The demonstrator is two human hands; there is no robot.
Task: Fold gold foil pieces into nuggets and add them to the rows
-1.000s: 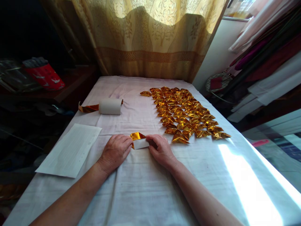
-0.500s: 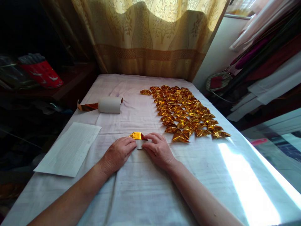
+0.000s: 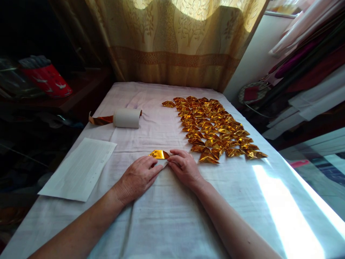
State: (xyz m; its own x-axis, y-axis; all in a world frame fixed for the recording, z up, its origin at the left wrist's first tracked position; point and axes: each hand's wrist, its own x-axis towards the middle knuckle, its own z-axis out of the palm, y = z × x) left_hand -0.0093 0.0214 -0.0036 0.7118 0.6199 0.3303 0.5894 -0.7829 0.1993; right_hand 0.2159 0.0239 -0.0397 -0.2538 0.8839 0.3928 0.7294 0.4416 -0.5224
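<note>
In the middle of the table lies a small piece of gold foil paper (image 3: 159, 154), with a pale underside showing along its near edge. My left hand (image 3: 141, 174) presses on its near left part, fingers closed together. At the right end my right hand (image 3: 184, 167) pinches the paper's corner between thumb and fingers. Part of the paper is hidden under my fingertips. To the right, several folded gold foil shapes (image 3: 212, 126), pointed at both ends, lie in slanting rows.
A pale roll (image 3: 127, 118) with a strip of gold foil (image 3: 101, 120) sticking out lies at the back left. Nearer is a printed sheet of paper (image 3: 81, 169). A red container (image 3: 50, 81) stands on a dark surface to the left. Behind the table hangs a curtain (image 3: 172, 61).
My left hand has shifted slightly right, its fingers reaching along the near edge of the paper. The near right corner now looks folded inward. The view has tilted slightly.
</note>
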